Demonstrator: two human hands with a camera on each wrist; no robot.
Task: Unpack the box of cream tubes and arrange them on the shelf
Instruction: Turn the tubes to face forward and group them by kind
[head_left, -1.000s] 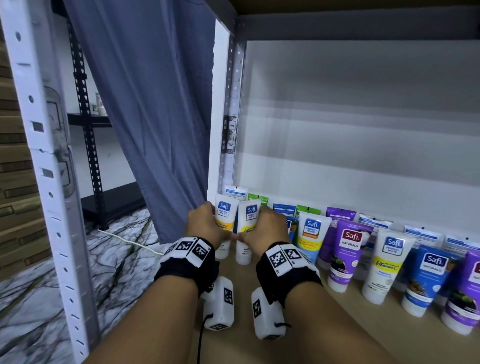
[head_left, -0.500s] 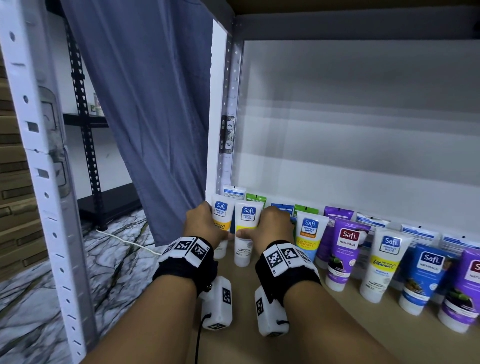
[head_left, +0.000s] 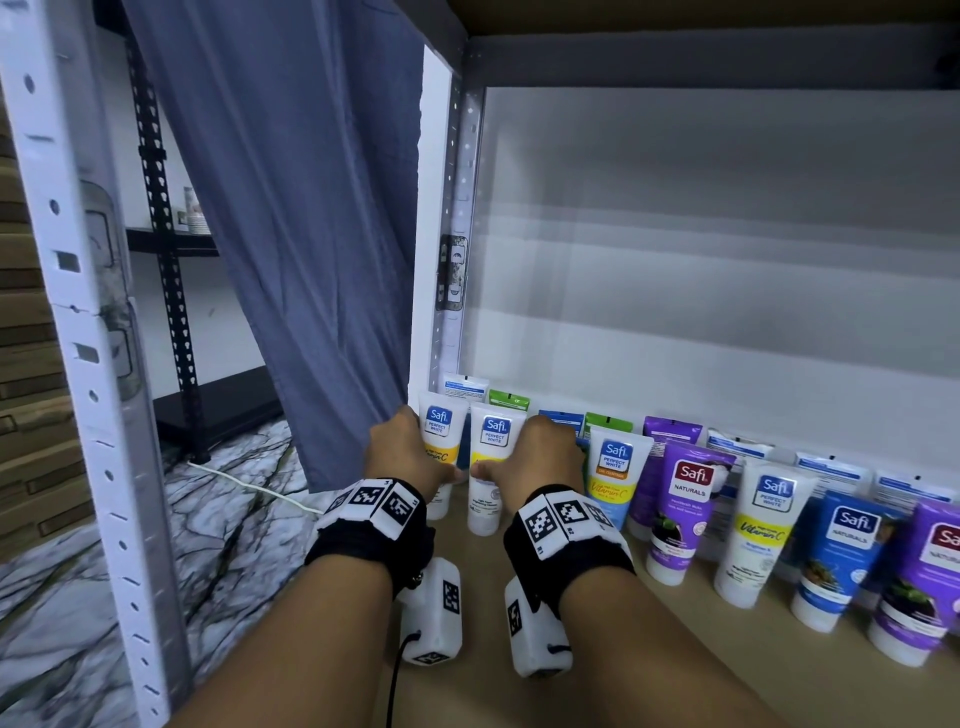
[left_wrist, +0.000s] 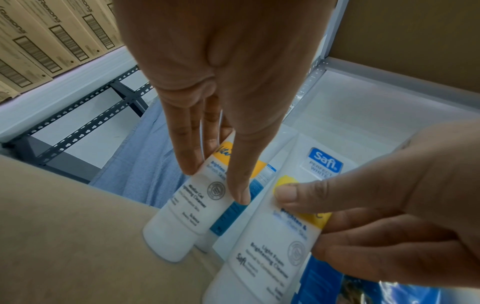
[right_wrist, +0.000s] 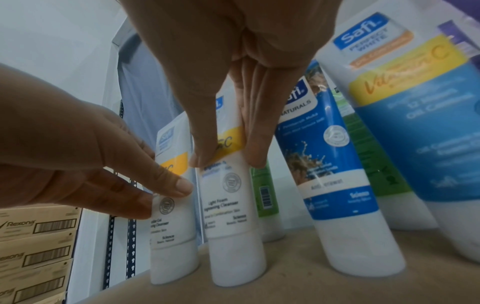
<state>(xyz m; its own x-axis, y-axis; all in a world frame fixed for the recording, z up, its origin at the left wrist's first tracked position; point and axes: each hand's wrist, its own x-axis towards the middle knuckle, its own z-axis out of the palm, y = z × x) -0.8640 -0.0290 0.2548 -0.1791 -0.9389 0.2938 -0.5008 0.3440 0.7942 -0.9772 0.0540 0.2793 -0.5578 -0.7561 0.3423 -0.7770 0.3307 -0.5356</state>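
Observation:
Two white cream tubes with yellow bands stand cap-down at the left end of the shelf board. My left hand pinches the left tube between thumb and fingers, as the left wrist view shows: left hand, left tube. My right hand pinches the second tube beside it, with thumb on its front and fingers behind; right hand, second tube. The two tubes stand close together, caps on the board.
A front row of tubes runs rightward: white-and-blue, purple, white, blue. More tubes stand behind against the back panel. A blue curtain hangs at the shelf's left side, with a white upright beyond it. Rexona cartons are stacked at left.
Both hands keep their hold on the two white tubes, which stay in nearly the same spot on the board. Only the view has shifted slightly.

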